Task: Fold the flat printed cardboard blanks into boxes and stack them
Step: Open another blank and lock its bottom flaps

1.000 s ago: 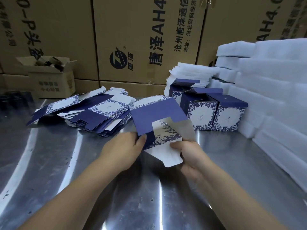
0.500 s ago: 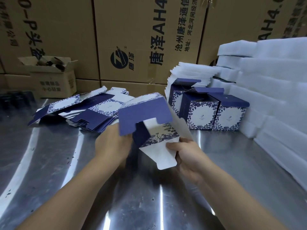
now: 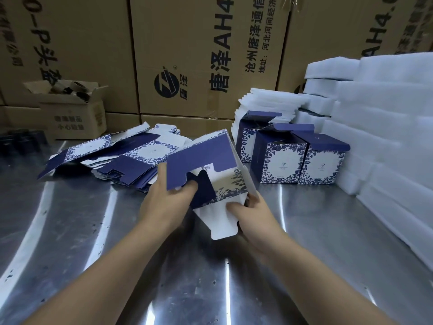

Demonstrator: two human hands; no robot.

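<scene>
Fingers [image 3: 161,174] of the left hand [image 3: 164,205] curl round the half-folded blank [image 3: 201,158], gripping its navy panel. The right hand [image 3: 255,218] pinches its white flap [image 3: 219,222] above the steel table [image 3: 316,242].

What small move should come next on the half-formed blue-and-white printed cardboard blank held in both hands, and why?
Probably the right hand should fold the white tuck flap inward under the notched navy panel, while the left hand steadies the blue-and-white cardboard blank. That flap sticks out unfolded toward the camera, so this end looks open.
</scene>
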